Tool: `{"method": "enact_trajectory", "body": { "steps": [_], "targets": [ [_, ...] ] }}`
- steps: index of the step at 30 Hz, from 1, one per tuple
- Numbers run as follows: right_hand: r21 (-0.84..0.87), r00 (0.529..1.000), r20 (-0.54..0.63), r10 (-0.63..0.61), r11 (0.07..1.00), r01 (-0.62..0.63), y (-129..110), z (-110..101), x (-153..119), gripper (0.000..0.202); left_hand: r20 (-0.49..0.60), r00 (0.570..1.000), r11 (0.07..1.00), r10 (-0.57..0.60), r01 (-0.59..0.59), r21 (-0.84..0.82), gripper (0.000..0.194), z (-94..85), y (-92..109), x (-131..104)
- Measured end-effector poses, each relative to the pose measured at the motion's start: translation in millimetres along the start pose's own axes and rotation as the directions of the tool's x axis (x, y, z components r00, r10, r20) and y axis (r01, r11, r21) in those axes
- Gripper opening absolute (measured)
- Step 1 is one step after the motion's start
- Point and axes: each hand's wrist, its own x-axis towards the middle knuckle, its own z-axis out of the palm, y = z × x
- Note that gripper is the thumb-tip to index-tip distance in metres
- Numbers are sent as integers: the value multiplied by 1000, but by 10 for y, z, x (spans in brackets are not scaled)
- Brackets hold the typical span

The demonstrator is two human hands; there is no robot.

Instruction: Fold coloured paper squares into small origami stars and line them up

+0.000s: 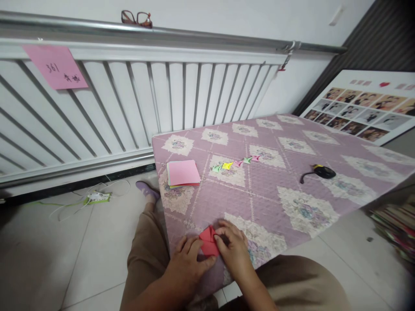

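Observation:
A partly folded red paper (209, 247) lies on the table near its front edge, between my two hands. My left hand (188, 263) rests at its left side, with the thumb on the lower edge and the fingertips on the left edge. On the right, my right hand (234, 248) pinches the paper's upper right edge between thumb and index finger. Farther back is a stack of coloured paper sheets (184, 172), pink on top. To its right, a row of several small folded paper pieces (227, 166) in green, yellow and pink crosses the cloth.
The table wears a purple floral cloth (223, 203). A black object with a cord (324, 172) lies at the right. Behind stands a white radiator (129, 99), with glasses (136, 19) on the pipe above. A photo board (363, 108) leans at the back right. A power strip (99, 197) is on the floor.

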Motion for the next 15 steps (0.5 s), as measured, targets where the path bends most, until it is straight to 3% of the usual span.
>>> {"method": "enact_trajectory", "body": {
  "steps": [4,11,15],
  "targets": [
    [27,999,10,-51,998,51,-58,-61,-4,17,9,1000,1000,-3,4,-31,45,-7,-5,-12],
    [39,980,165,-115,993,110,-37,-134,-43,9,54,998,998,-17,19,-52,45,-81,12,13],
    [-22,956,258,-136,989,147,-29,-178,-4,23,100,995,998,-5,11,-60,43,-87,3,0]
  ]
}}
